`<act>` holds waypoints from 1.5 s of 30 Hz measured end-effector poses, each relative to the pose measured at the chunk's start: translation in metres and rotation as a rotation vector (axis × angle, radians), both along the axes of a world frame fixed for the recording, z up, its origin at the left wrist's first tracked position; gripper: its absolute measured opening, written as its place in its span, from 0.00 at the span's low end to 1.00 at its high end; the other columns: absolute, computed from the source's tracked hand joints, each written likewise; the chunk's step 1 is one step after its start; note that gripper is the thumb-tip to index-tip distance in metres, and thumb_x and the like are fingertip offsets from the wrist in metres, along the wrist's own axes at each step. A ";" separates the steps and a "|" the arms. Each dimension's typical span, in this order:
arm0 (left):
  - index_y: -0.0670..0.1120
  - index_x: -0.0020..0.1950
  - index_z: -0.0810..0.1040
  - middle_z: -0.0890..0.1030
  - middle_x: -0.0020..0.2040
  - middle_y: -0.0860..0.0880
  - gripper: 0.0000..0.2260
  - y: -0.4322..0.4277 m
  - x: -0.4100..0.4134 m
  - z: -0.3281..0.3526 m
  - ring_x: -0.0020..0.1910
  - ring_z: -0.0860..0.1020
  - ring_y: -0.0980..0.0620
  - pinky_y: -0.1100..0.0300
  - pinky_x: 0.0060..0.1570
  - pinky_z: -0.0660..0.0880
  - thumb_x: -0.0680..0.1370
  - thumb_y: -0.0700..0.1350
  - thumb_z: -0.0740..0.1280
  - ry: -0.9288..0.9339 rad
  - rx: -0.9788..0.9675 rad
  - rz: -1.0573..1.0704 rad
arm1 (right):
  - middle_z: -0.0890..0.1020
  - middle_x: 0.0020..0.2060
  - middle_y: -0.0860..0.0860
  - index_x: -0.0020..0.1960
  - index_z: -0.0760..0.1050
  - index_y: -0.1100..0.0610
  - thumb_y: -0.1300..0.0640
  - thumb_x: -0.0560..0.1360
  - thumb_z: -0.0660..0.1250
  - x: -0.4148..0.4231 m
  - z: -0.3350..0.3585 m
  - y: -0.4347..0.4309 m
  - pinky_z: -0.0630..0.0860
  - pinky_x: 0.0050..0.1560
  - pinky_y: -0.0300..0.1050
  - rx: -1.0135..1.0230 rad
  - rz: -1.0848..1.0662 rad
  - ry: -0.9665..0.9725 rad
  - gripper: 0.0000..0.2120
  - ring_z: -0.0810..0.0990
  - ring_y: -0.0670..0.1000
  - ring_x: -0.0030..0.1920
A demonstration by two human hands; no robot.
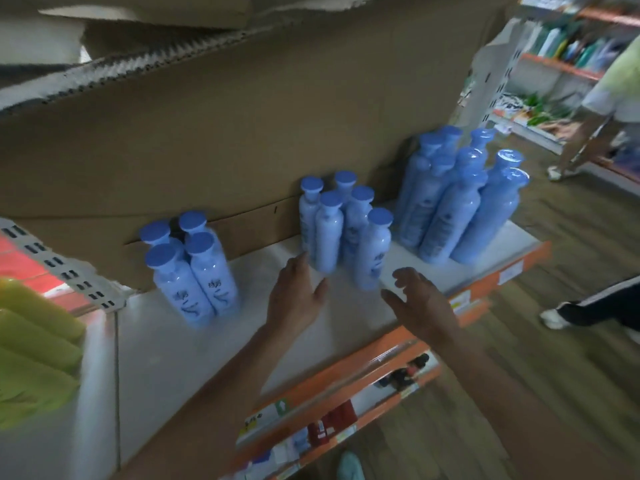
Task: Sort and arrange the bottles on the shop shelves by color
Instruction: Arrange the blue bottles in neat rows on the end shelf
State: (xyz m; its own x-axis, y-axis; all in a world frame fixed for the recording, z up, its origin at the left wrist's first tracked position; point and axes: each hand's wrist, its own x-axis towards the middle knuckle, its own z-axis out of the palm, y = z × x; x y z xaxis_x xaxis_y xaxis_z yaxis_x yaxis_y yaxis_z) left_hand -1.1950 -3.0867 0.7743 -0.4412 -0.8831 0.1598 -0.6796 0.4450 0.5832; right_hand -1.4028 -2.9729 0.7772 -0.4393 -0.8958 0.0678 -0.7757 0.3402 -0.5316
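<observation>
Bottles, all blue with blue caps, stood upright in front of a big cardboard sheet, on a white shelf with an orange front edge. The biggest cluster sat at the shelf's right end, the middle cluster of five stood near the centre, and the cluster of four was further left, with bare shelf between them. Yellow-green bottles showed at the far left edge. Your left hand reached with straight fingers to the base of the middle cluster; I could not tell whether it touched. Your right hand hovered just beside that cluster's front bottle, fingers spread and loose, holding nothing.
</observation>
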 end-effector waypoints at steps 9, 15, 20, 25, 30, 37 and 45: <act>0.51 0.59 0.70 0.81 0.52 0.50 0.22 -0.029 -0.058 0.010 0.50 0.81 0.46 0.49 0.46 0.79 0.72 0.61 0.67 0.163 0.132 0.211 | 0.79 0.56 0.55 0.64 0.67 0.58 0.46 0.71 0.74 0.000 -0.002 -0.049 0.72 0.49 0.49 -0.003 0.023 -0.157 0.29 0.76 0.59 0.57; 0.54 0.56 0.70 0.81 0.49 0.54 0.20 -0.032 -0.063 0.005 0.48 0.81 0.49 0.49 0.47 0.80 0.72 0.65 0.65 0.157 0.144 0.275 | 0.81 0.52 0.55 0.60 0.66 0.56 0.46 0.71 0.73 -0.002 -0.007 -0.057 0.75 0.47 0.50 -0.015 0.033 -0.197 0.26 0.80 0.60 0.51; 0.49 0.59 0.72 0.80 0.52 0.51 0.21 -0.011 -0.025 0.002 0.50 0.80 0.47 0.54 0.44 0.76 0.74 0.62 0.68 0.103 0.097 0.189 | 0.82 0.51 0.53 0.60 0.69 0.53 0.45 0.69 0.73 0.002 -0.008 -0.056 0.76 0.47 0.49 -0.039 0.061 -0.177 0.25 0.81 0.59 0.51; 0.49 0.57 0.71 0.77 0.46 0.53 0.19 0.022 0.027 -0.001 0.46 0.79 0.47 0.56 0.40 0.73 0.74 0.58 0.71 0.094 0.079 0.259 | 0.83 0.52 0.52 0.64 0.69 0.52 0.45 0.70 0.74 0.043 -0.007 -0.061 0.69 0.43 0.42 -0.043 0.163 -0.155 0.27 0.81 0.58 0.52; 0.50 0.66 0.69 0.80 0.56 0.53 0.23 0.040 0.082 0.001 0.53 0.80 0.48 0.55 0.48 0.76 0.75 0.57 0.70 0.089 0.107 0.304 | 0.83 0.48 0.51 0.59 0.70 0.54 0.44 0.70 0.74 0.101 -0.006 -0.072 0.75 0.44 0.47 -0.004 0.310 -0.194 0.24 0.82 0.56 0.48; 0.55 0.67 0.67 0.78 0.61 0.54 0.30 0.058 0.152 0.006 0.56 0.79 0.49 0.49 0.54 0.77 0.70 0.69 0.60 0.145 0.142 0.368 | 0.82 0.50 0.49 0.60 0.70 0.51 0.41 0.70 0.72 0.169 -0.002 -0.075 0.78 0.47 0.51 0.007 0.490 -0.228 0.24 0.82 0.52 0.48; 0.54 0.68 0.65 0.79 0.60 0.55 0.24 0.053 0.198 0.005 0.56 0.79 0.52 0.48 0.56 0.77 0.76 0.54 0.69 0.201 0.226 0.370 | 0.82 0.51 0.50 0.61 0.70 0.53 0.44 0.72 0.71 0.203 0.000 -0.068 0.78 0.49 0.50 -0.042 0.533 -0.200 0.23 0.81 0.53 0.50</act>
State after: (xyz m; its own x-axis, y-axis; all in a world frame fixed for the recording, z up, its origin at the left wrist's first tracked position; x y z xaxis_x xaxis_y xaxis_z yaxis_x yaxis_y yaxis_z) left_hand -0.9975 -3.0336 0.7797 -0.0703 -0.9975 -0.0042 -0.6323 0.0413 0.7737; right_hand -1.2002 -3.0405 0.7773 0.0648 -0.9954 0.0699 -0.7169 -0.0952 -0.6906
